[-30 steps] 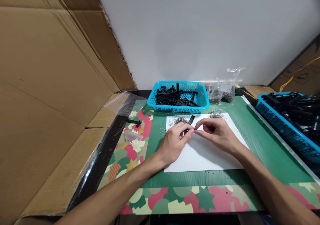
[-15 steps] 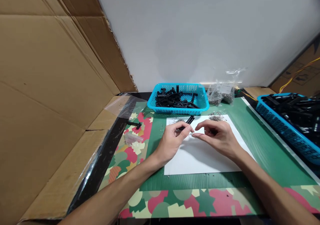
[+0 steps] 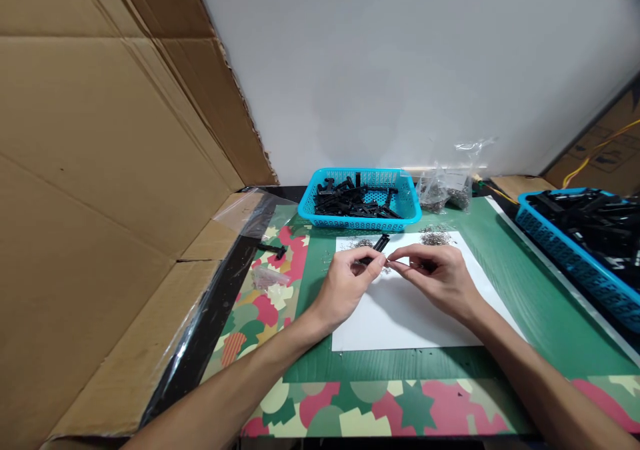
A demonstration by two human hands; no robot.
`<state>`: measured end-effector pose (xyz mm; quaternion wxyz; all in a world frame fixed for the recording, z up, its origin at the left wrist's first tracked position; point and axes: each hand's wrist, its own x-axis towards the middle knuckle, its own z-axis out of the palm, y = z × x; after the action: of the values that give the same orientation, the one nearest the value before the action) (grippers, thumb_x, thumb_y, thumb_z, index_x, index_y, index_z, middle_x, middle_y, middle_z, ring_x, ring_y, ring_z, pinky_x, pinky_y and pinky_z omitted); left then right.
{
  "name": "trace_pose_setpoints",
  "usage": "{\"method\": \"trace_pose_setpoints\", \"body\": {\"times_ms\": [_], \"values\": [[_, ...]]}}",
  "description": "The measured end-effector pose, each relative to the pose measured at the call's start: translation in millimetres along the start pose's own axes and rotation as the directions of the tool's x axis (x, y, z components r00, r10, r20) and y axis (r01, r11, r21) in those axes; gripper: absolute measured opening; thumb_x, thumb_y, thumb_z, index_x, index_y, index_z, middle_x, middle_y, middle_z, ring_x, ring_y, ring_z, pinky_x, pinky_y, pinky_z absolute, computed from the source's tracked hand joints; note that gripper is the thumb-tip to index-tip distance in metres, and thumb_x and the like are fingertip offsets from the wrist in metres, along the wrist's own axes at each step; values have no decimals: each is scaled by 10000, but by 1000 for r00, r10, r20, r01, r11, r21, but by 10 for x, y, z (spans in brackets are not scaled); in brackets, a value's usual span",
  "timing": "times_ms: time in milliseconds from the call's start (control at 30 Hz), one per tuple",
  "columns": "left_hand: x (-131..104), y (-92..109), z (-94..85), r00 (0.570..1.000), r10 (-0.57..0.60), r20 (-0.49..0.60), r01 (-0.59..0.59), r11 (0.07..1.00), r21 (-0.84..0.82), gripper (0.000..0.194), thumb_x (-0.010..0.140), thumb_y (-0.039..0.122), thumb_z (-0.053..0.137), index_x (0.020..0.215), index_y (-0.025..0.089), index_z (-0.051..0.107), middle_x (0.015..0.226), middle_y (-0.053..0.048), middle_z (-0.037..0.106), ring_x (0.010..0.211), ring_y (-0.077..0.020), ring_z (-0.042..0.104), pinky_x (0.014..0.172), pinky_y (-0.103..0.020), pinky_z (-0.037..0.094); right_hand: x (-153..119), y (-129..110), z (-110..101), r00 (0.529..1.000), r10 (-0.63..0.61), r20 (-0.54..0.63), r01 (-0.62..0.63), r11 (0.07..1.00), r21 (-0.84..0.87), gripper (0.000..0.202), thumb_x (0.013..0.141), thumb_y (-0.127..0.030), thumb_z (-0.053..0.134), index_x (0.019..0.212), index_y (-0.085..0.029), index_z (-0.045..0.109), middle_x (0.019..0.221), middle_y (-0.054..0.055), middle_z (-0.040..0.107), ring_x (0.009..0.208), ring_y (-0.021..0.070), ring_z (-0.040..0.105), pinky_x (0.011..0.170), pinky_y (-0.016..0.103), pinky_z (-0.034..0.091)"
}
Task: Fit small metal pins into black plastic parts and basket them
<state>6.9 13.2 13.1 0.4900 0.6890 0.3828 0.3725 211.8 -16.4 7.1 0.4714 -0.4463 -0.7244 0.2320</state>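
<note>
Above the white paper, the left hand is clamped on a black piece. The right hand, parted at the tips moments ago, is now pinched together beside it, bringing both hands to one spot; anything between is too small to tell.

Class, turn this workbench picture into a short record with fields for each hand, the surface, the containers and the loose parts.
Left hand: holds a slim black plastic part, tilted
Right hand: fingertips close beside the left hand's; any item between them too small to tell
Surface: white rectangular paper sheet on a green mat
Containers: blue perforated plastic basket behind the sheet; second blue basket at right
Loose parts: two piles of tiny silvery metal pieces near the sheet's far edge
</note>
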Motion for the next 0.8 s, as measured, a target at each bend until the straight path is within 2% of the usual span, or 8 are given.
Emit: {"method": "trace_pose_setpoints", "body": {"times_ms": [167, 333, 467, 633, 800], "values": [[-23, 8, 22, 999, 20, -36, -18, 999, 42, 316, 1008, 417, 635, 912, 146, 767, 835, -25, 713, 740, -152, 601, 643, -233, 434, 2, 7, 21, 996, 91, 19, -92, 995, 44, 182, 954, -349, 739, 938, -181, 809, 595, -68, 350, 536, 107, 311, 499, 265, 253], [-64, 30, 33, 995, 84, -58, -67, 966, 249, 258, 1018, 337, 622, 904, 163, 775, 787, -7, 697, 700, -141, 564, 644, -258, 390, 0, 2, 40, 997, 65, 36, -65, 998, 4, 185, 965, -323, 715, 934, -173, 820, 578, -67, 374, 533, 104, 308, 516, 265, 269], [-87, 42, 22, 992, 113, -46, -88, 924, 373, 225, 1029, 298, 616, 921, 186, 777, 838, -8, 730, 730, -148, 605, 665, -269, 400, -4, 26, 34, 998, 45, 44, -43, 998, -35, 177, 963, -306, 712, 911, -175, 819, 563, -74, 359, 523, 101, 297, 516, 262, 273], [-117, 41, -2, 987, 159, 16, -135, 777, 615, 227, 1073, 337, 575, 1081, 233, 776, 1002, -32, 739, 827, -181, 675, 683, -286, 422, -14, 62, 27, 997, -16, 79, 25, 994, -109, 170, 971, -279, 676, 911, -172, 794, 562, -80, 347, 511, 98, 298, 509, 257, 272], [-131, 28, -13, 979, 195, 65, -185, 699, 691, 249, 1101, 355, 530, 1125, 238, 748, 1042, -45, 725, 868, -204, 709, 681, -289, 438, -13, 79, 25, 995, -39, 93, 52, 989, -140, 163, 969, -256, 658, 905, -171, 781, 562, -81, 341, 509, 97, 290, 504, 253, 263]]}}
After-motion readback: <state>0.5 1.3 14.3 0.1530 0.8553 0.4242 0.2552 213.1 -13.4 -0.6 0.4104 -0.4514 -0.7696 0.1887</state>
